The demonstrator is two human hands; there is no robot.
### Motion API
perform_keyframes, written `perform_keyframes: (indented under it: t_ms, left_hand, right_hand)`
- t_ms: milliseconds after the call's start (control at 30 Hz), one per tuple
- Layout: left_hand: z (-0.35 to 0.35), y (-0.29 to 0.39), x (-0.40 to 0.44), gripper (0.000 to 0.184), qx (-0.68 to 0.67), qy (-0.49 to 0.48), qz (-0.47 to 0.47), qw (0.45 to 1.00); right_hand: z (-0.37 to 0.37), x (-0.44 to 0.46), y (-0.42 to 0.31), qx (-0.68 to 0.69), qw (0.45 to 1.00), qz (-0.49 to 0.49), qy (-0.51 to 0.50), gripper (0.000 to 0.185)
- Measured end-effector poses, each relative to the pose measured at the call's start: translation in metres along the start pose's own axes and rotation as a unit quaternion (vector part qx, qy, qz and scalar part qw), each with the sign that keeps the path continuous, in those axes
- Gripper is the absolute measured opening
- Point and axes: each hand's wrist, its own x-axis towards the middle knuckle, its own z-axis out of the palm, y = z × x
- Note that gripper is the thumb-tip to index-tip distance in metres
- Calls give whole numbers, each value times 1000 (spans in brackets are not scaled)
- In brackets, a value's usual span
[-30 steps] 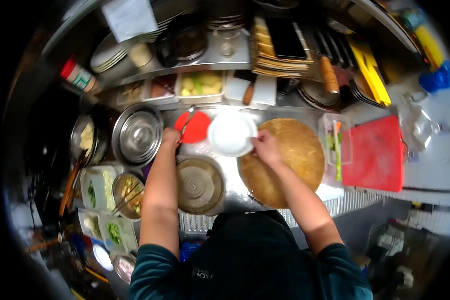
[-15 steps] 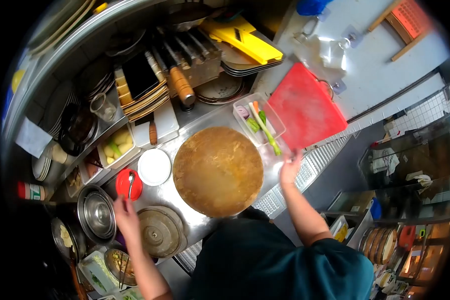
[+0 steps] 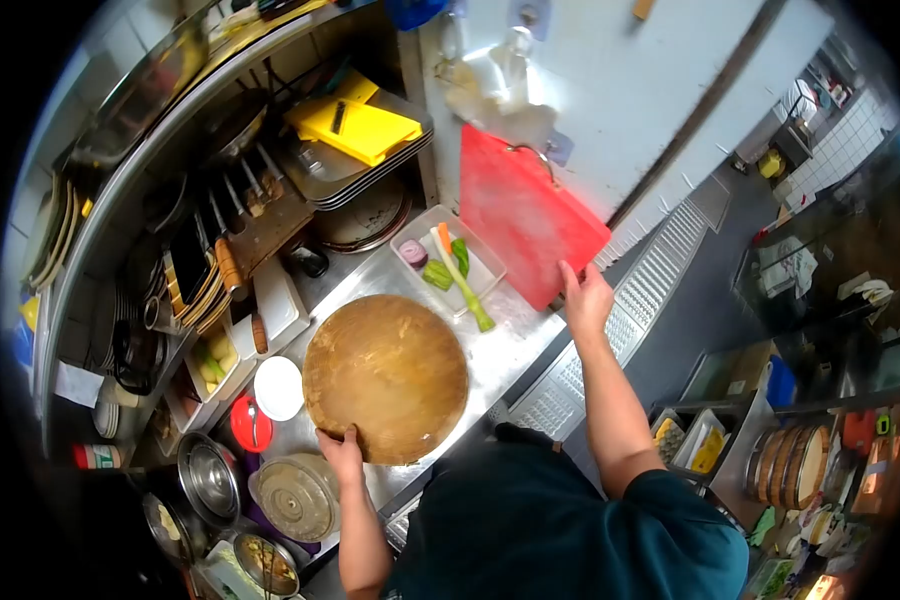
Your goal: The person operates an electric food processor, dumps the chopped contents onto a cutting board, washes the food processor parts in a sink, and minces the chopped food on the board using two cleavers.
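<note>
Wooden block: the broad, round, brown wooden chopping block (image 3: pixel 385 380) lies flat on the shiny steel tabletop (image 3: pixel 515 345) and serves as the landmark here.
Red board: the red rectangular plastic cutting board (image 3: pixel 525 215) stands tilted beyond the block, to its right, near the pale wall; its curved metal handle (image 3: pixel 533 155) is at the far edge.
Progress: contact with the red board is made — as I judge it, a hold is all that is done so far. The board stands apart from the block, and whether its weight is off its support I cannot tell.
Right hand: the right hand (image 3: pixel 588 298) is partly closed, pinching the red board's near edge between thumb and fingers, to the right of the block.
Left hand: the left hand (image 3: pixel 343 455) is loosely spread, thumb and fingertips touching the block's near-left rim; whether it grips underneath I cannot tell.
Vegetable tub: the clear rectangular plastic tub (image 3: pixel 482 268) sits just beyond the block, between it and the red board, holding a purple onion (image 3: pixel 413 253) and a long green-and-white stalk (image 3: pixel 478 308) that pokes over the rim.
White disc: the small round white disc (image 3: pixel 279 388) lies just left of the block.
Red dish: the small round red dish (image 3: pixel 241 427) lies farther left, a metal spoon (image 3: pixel 254 415) in it.
</note>
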Motion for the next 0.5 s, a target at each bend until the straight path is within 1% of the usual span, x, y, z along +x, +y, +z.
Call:
perform_keyframes:
  t_ms: [33,67,100,167,233,267,367,433,500]
  left_hand:
    - [0,6,-4,79,-21,-5,-10,1000]
    - [0,12,-6,79,-43,-10,-18,999]
    - [1,18,-8,79,-66,-15,-28,997]
    - [5,19,-13,76,-60,11,-32,998]
    - [6,17,-14,72,-42,25,-31,998]
    - [7,19,-14,70,-44,17,-28,999]
    - [7,23,-11,64,-62,5,-26,998]
    - [6,20,-9,60,-90,13,-38,995]
    - [6,21,-12,58,-63,15,-38,997]
  right_hand:
    - [-6,3,0,-16,1000,-6,-21,37]
    - [-9,3,2,-8,999,-35,-10,38]
    - [-15,4,0,17,999,-40,-1,36]
    - [-31,4,-7,64,997,-53,10,34]
    - [-49,9,-10,111,993,-33,-2,29]
    - [-54,13,-9,135,991,-26,-9,27]
    - [-63,17,-3,206,975,-76,19,23]
    - [-72,22,1,201,975,-95,19,23]
    - [-80,27,4,218,970,-108,19,23]
